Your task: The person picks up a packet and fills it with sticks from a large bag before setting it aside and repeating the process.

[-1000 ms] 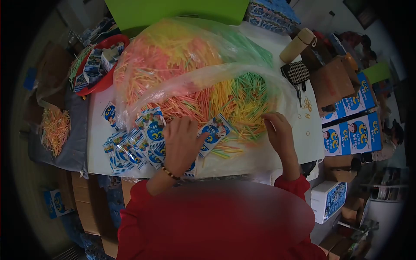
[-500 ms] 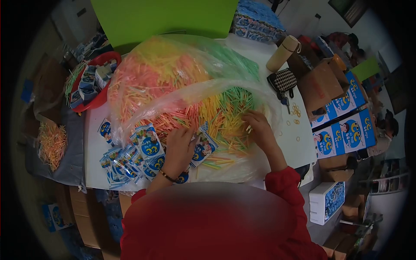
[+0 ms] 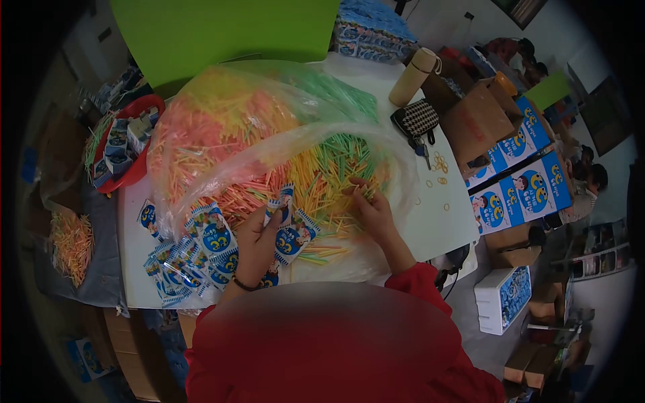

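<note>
While the left hand (image 3: 252, 243) holds a small printed packet (image 3: 287, 199) upright between thumb and fingers, the right hand (image 3: 375, 213) reaches over the near side of a heap of coloured sticks (image 3: 344, 160). Its fingers are curled in and nearly pressed together, and they seem to pinch a few thin sticks (image 3: 365, 191), though how many is too small to tell. The step in hand looks like picking sticks from the heap with the packet held close by. From this grip, any lift calls for a light, even pinch that keeps the thin sticks together without snapping them, and for a steady left hand. Whether the packet's top is open cannot be told.

The heap spreads across the table (image 3: 440, 230), partly under a clear plastic bag (image 3: 265, 143) and partly uncovered on the side nearest the right hand. Another packet (image 3: 290, 242) lies just beside the left hand, and a loose pile of packets (image 3: 215, 232) sits on its other side. Farther off, a red basket (image 3: 138, 176) holds more packets. Near the opposite edge are a bottle (image 3: 412, 77), a checked pouch (image 3: 415, 118), keys (image 3: 422, 150) and some rubber bands (image 3: 440, 163).
</note>
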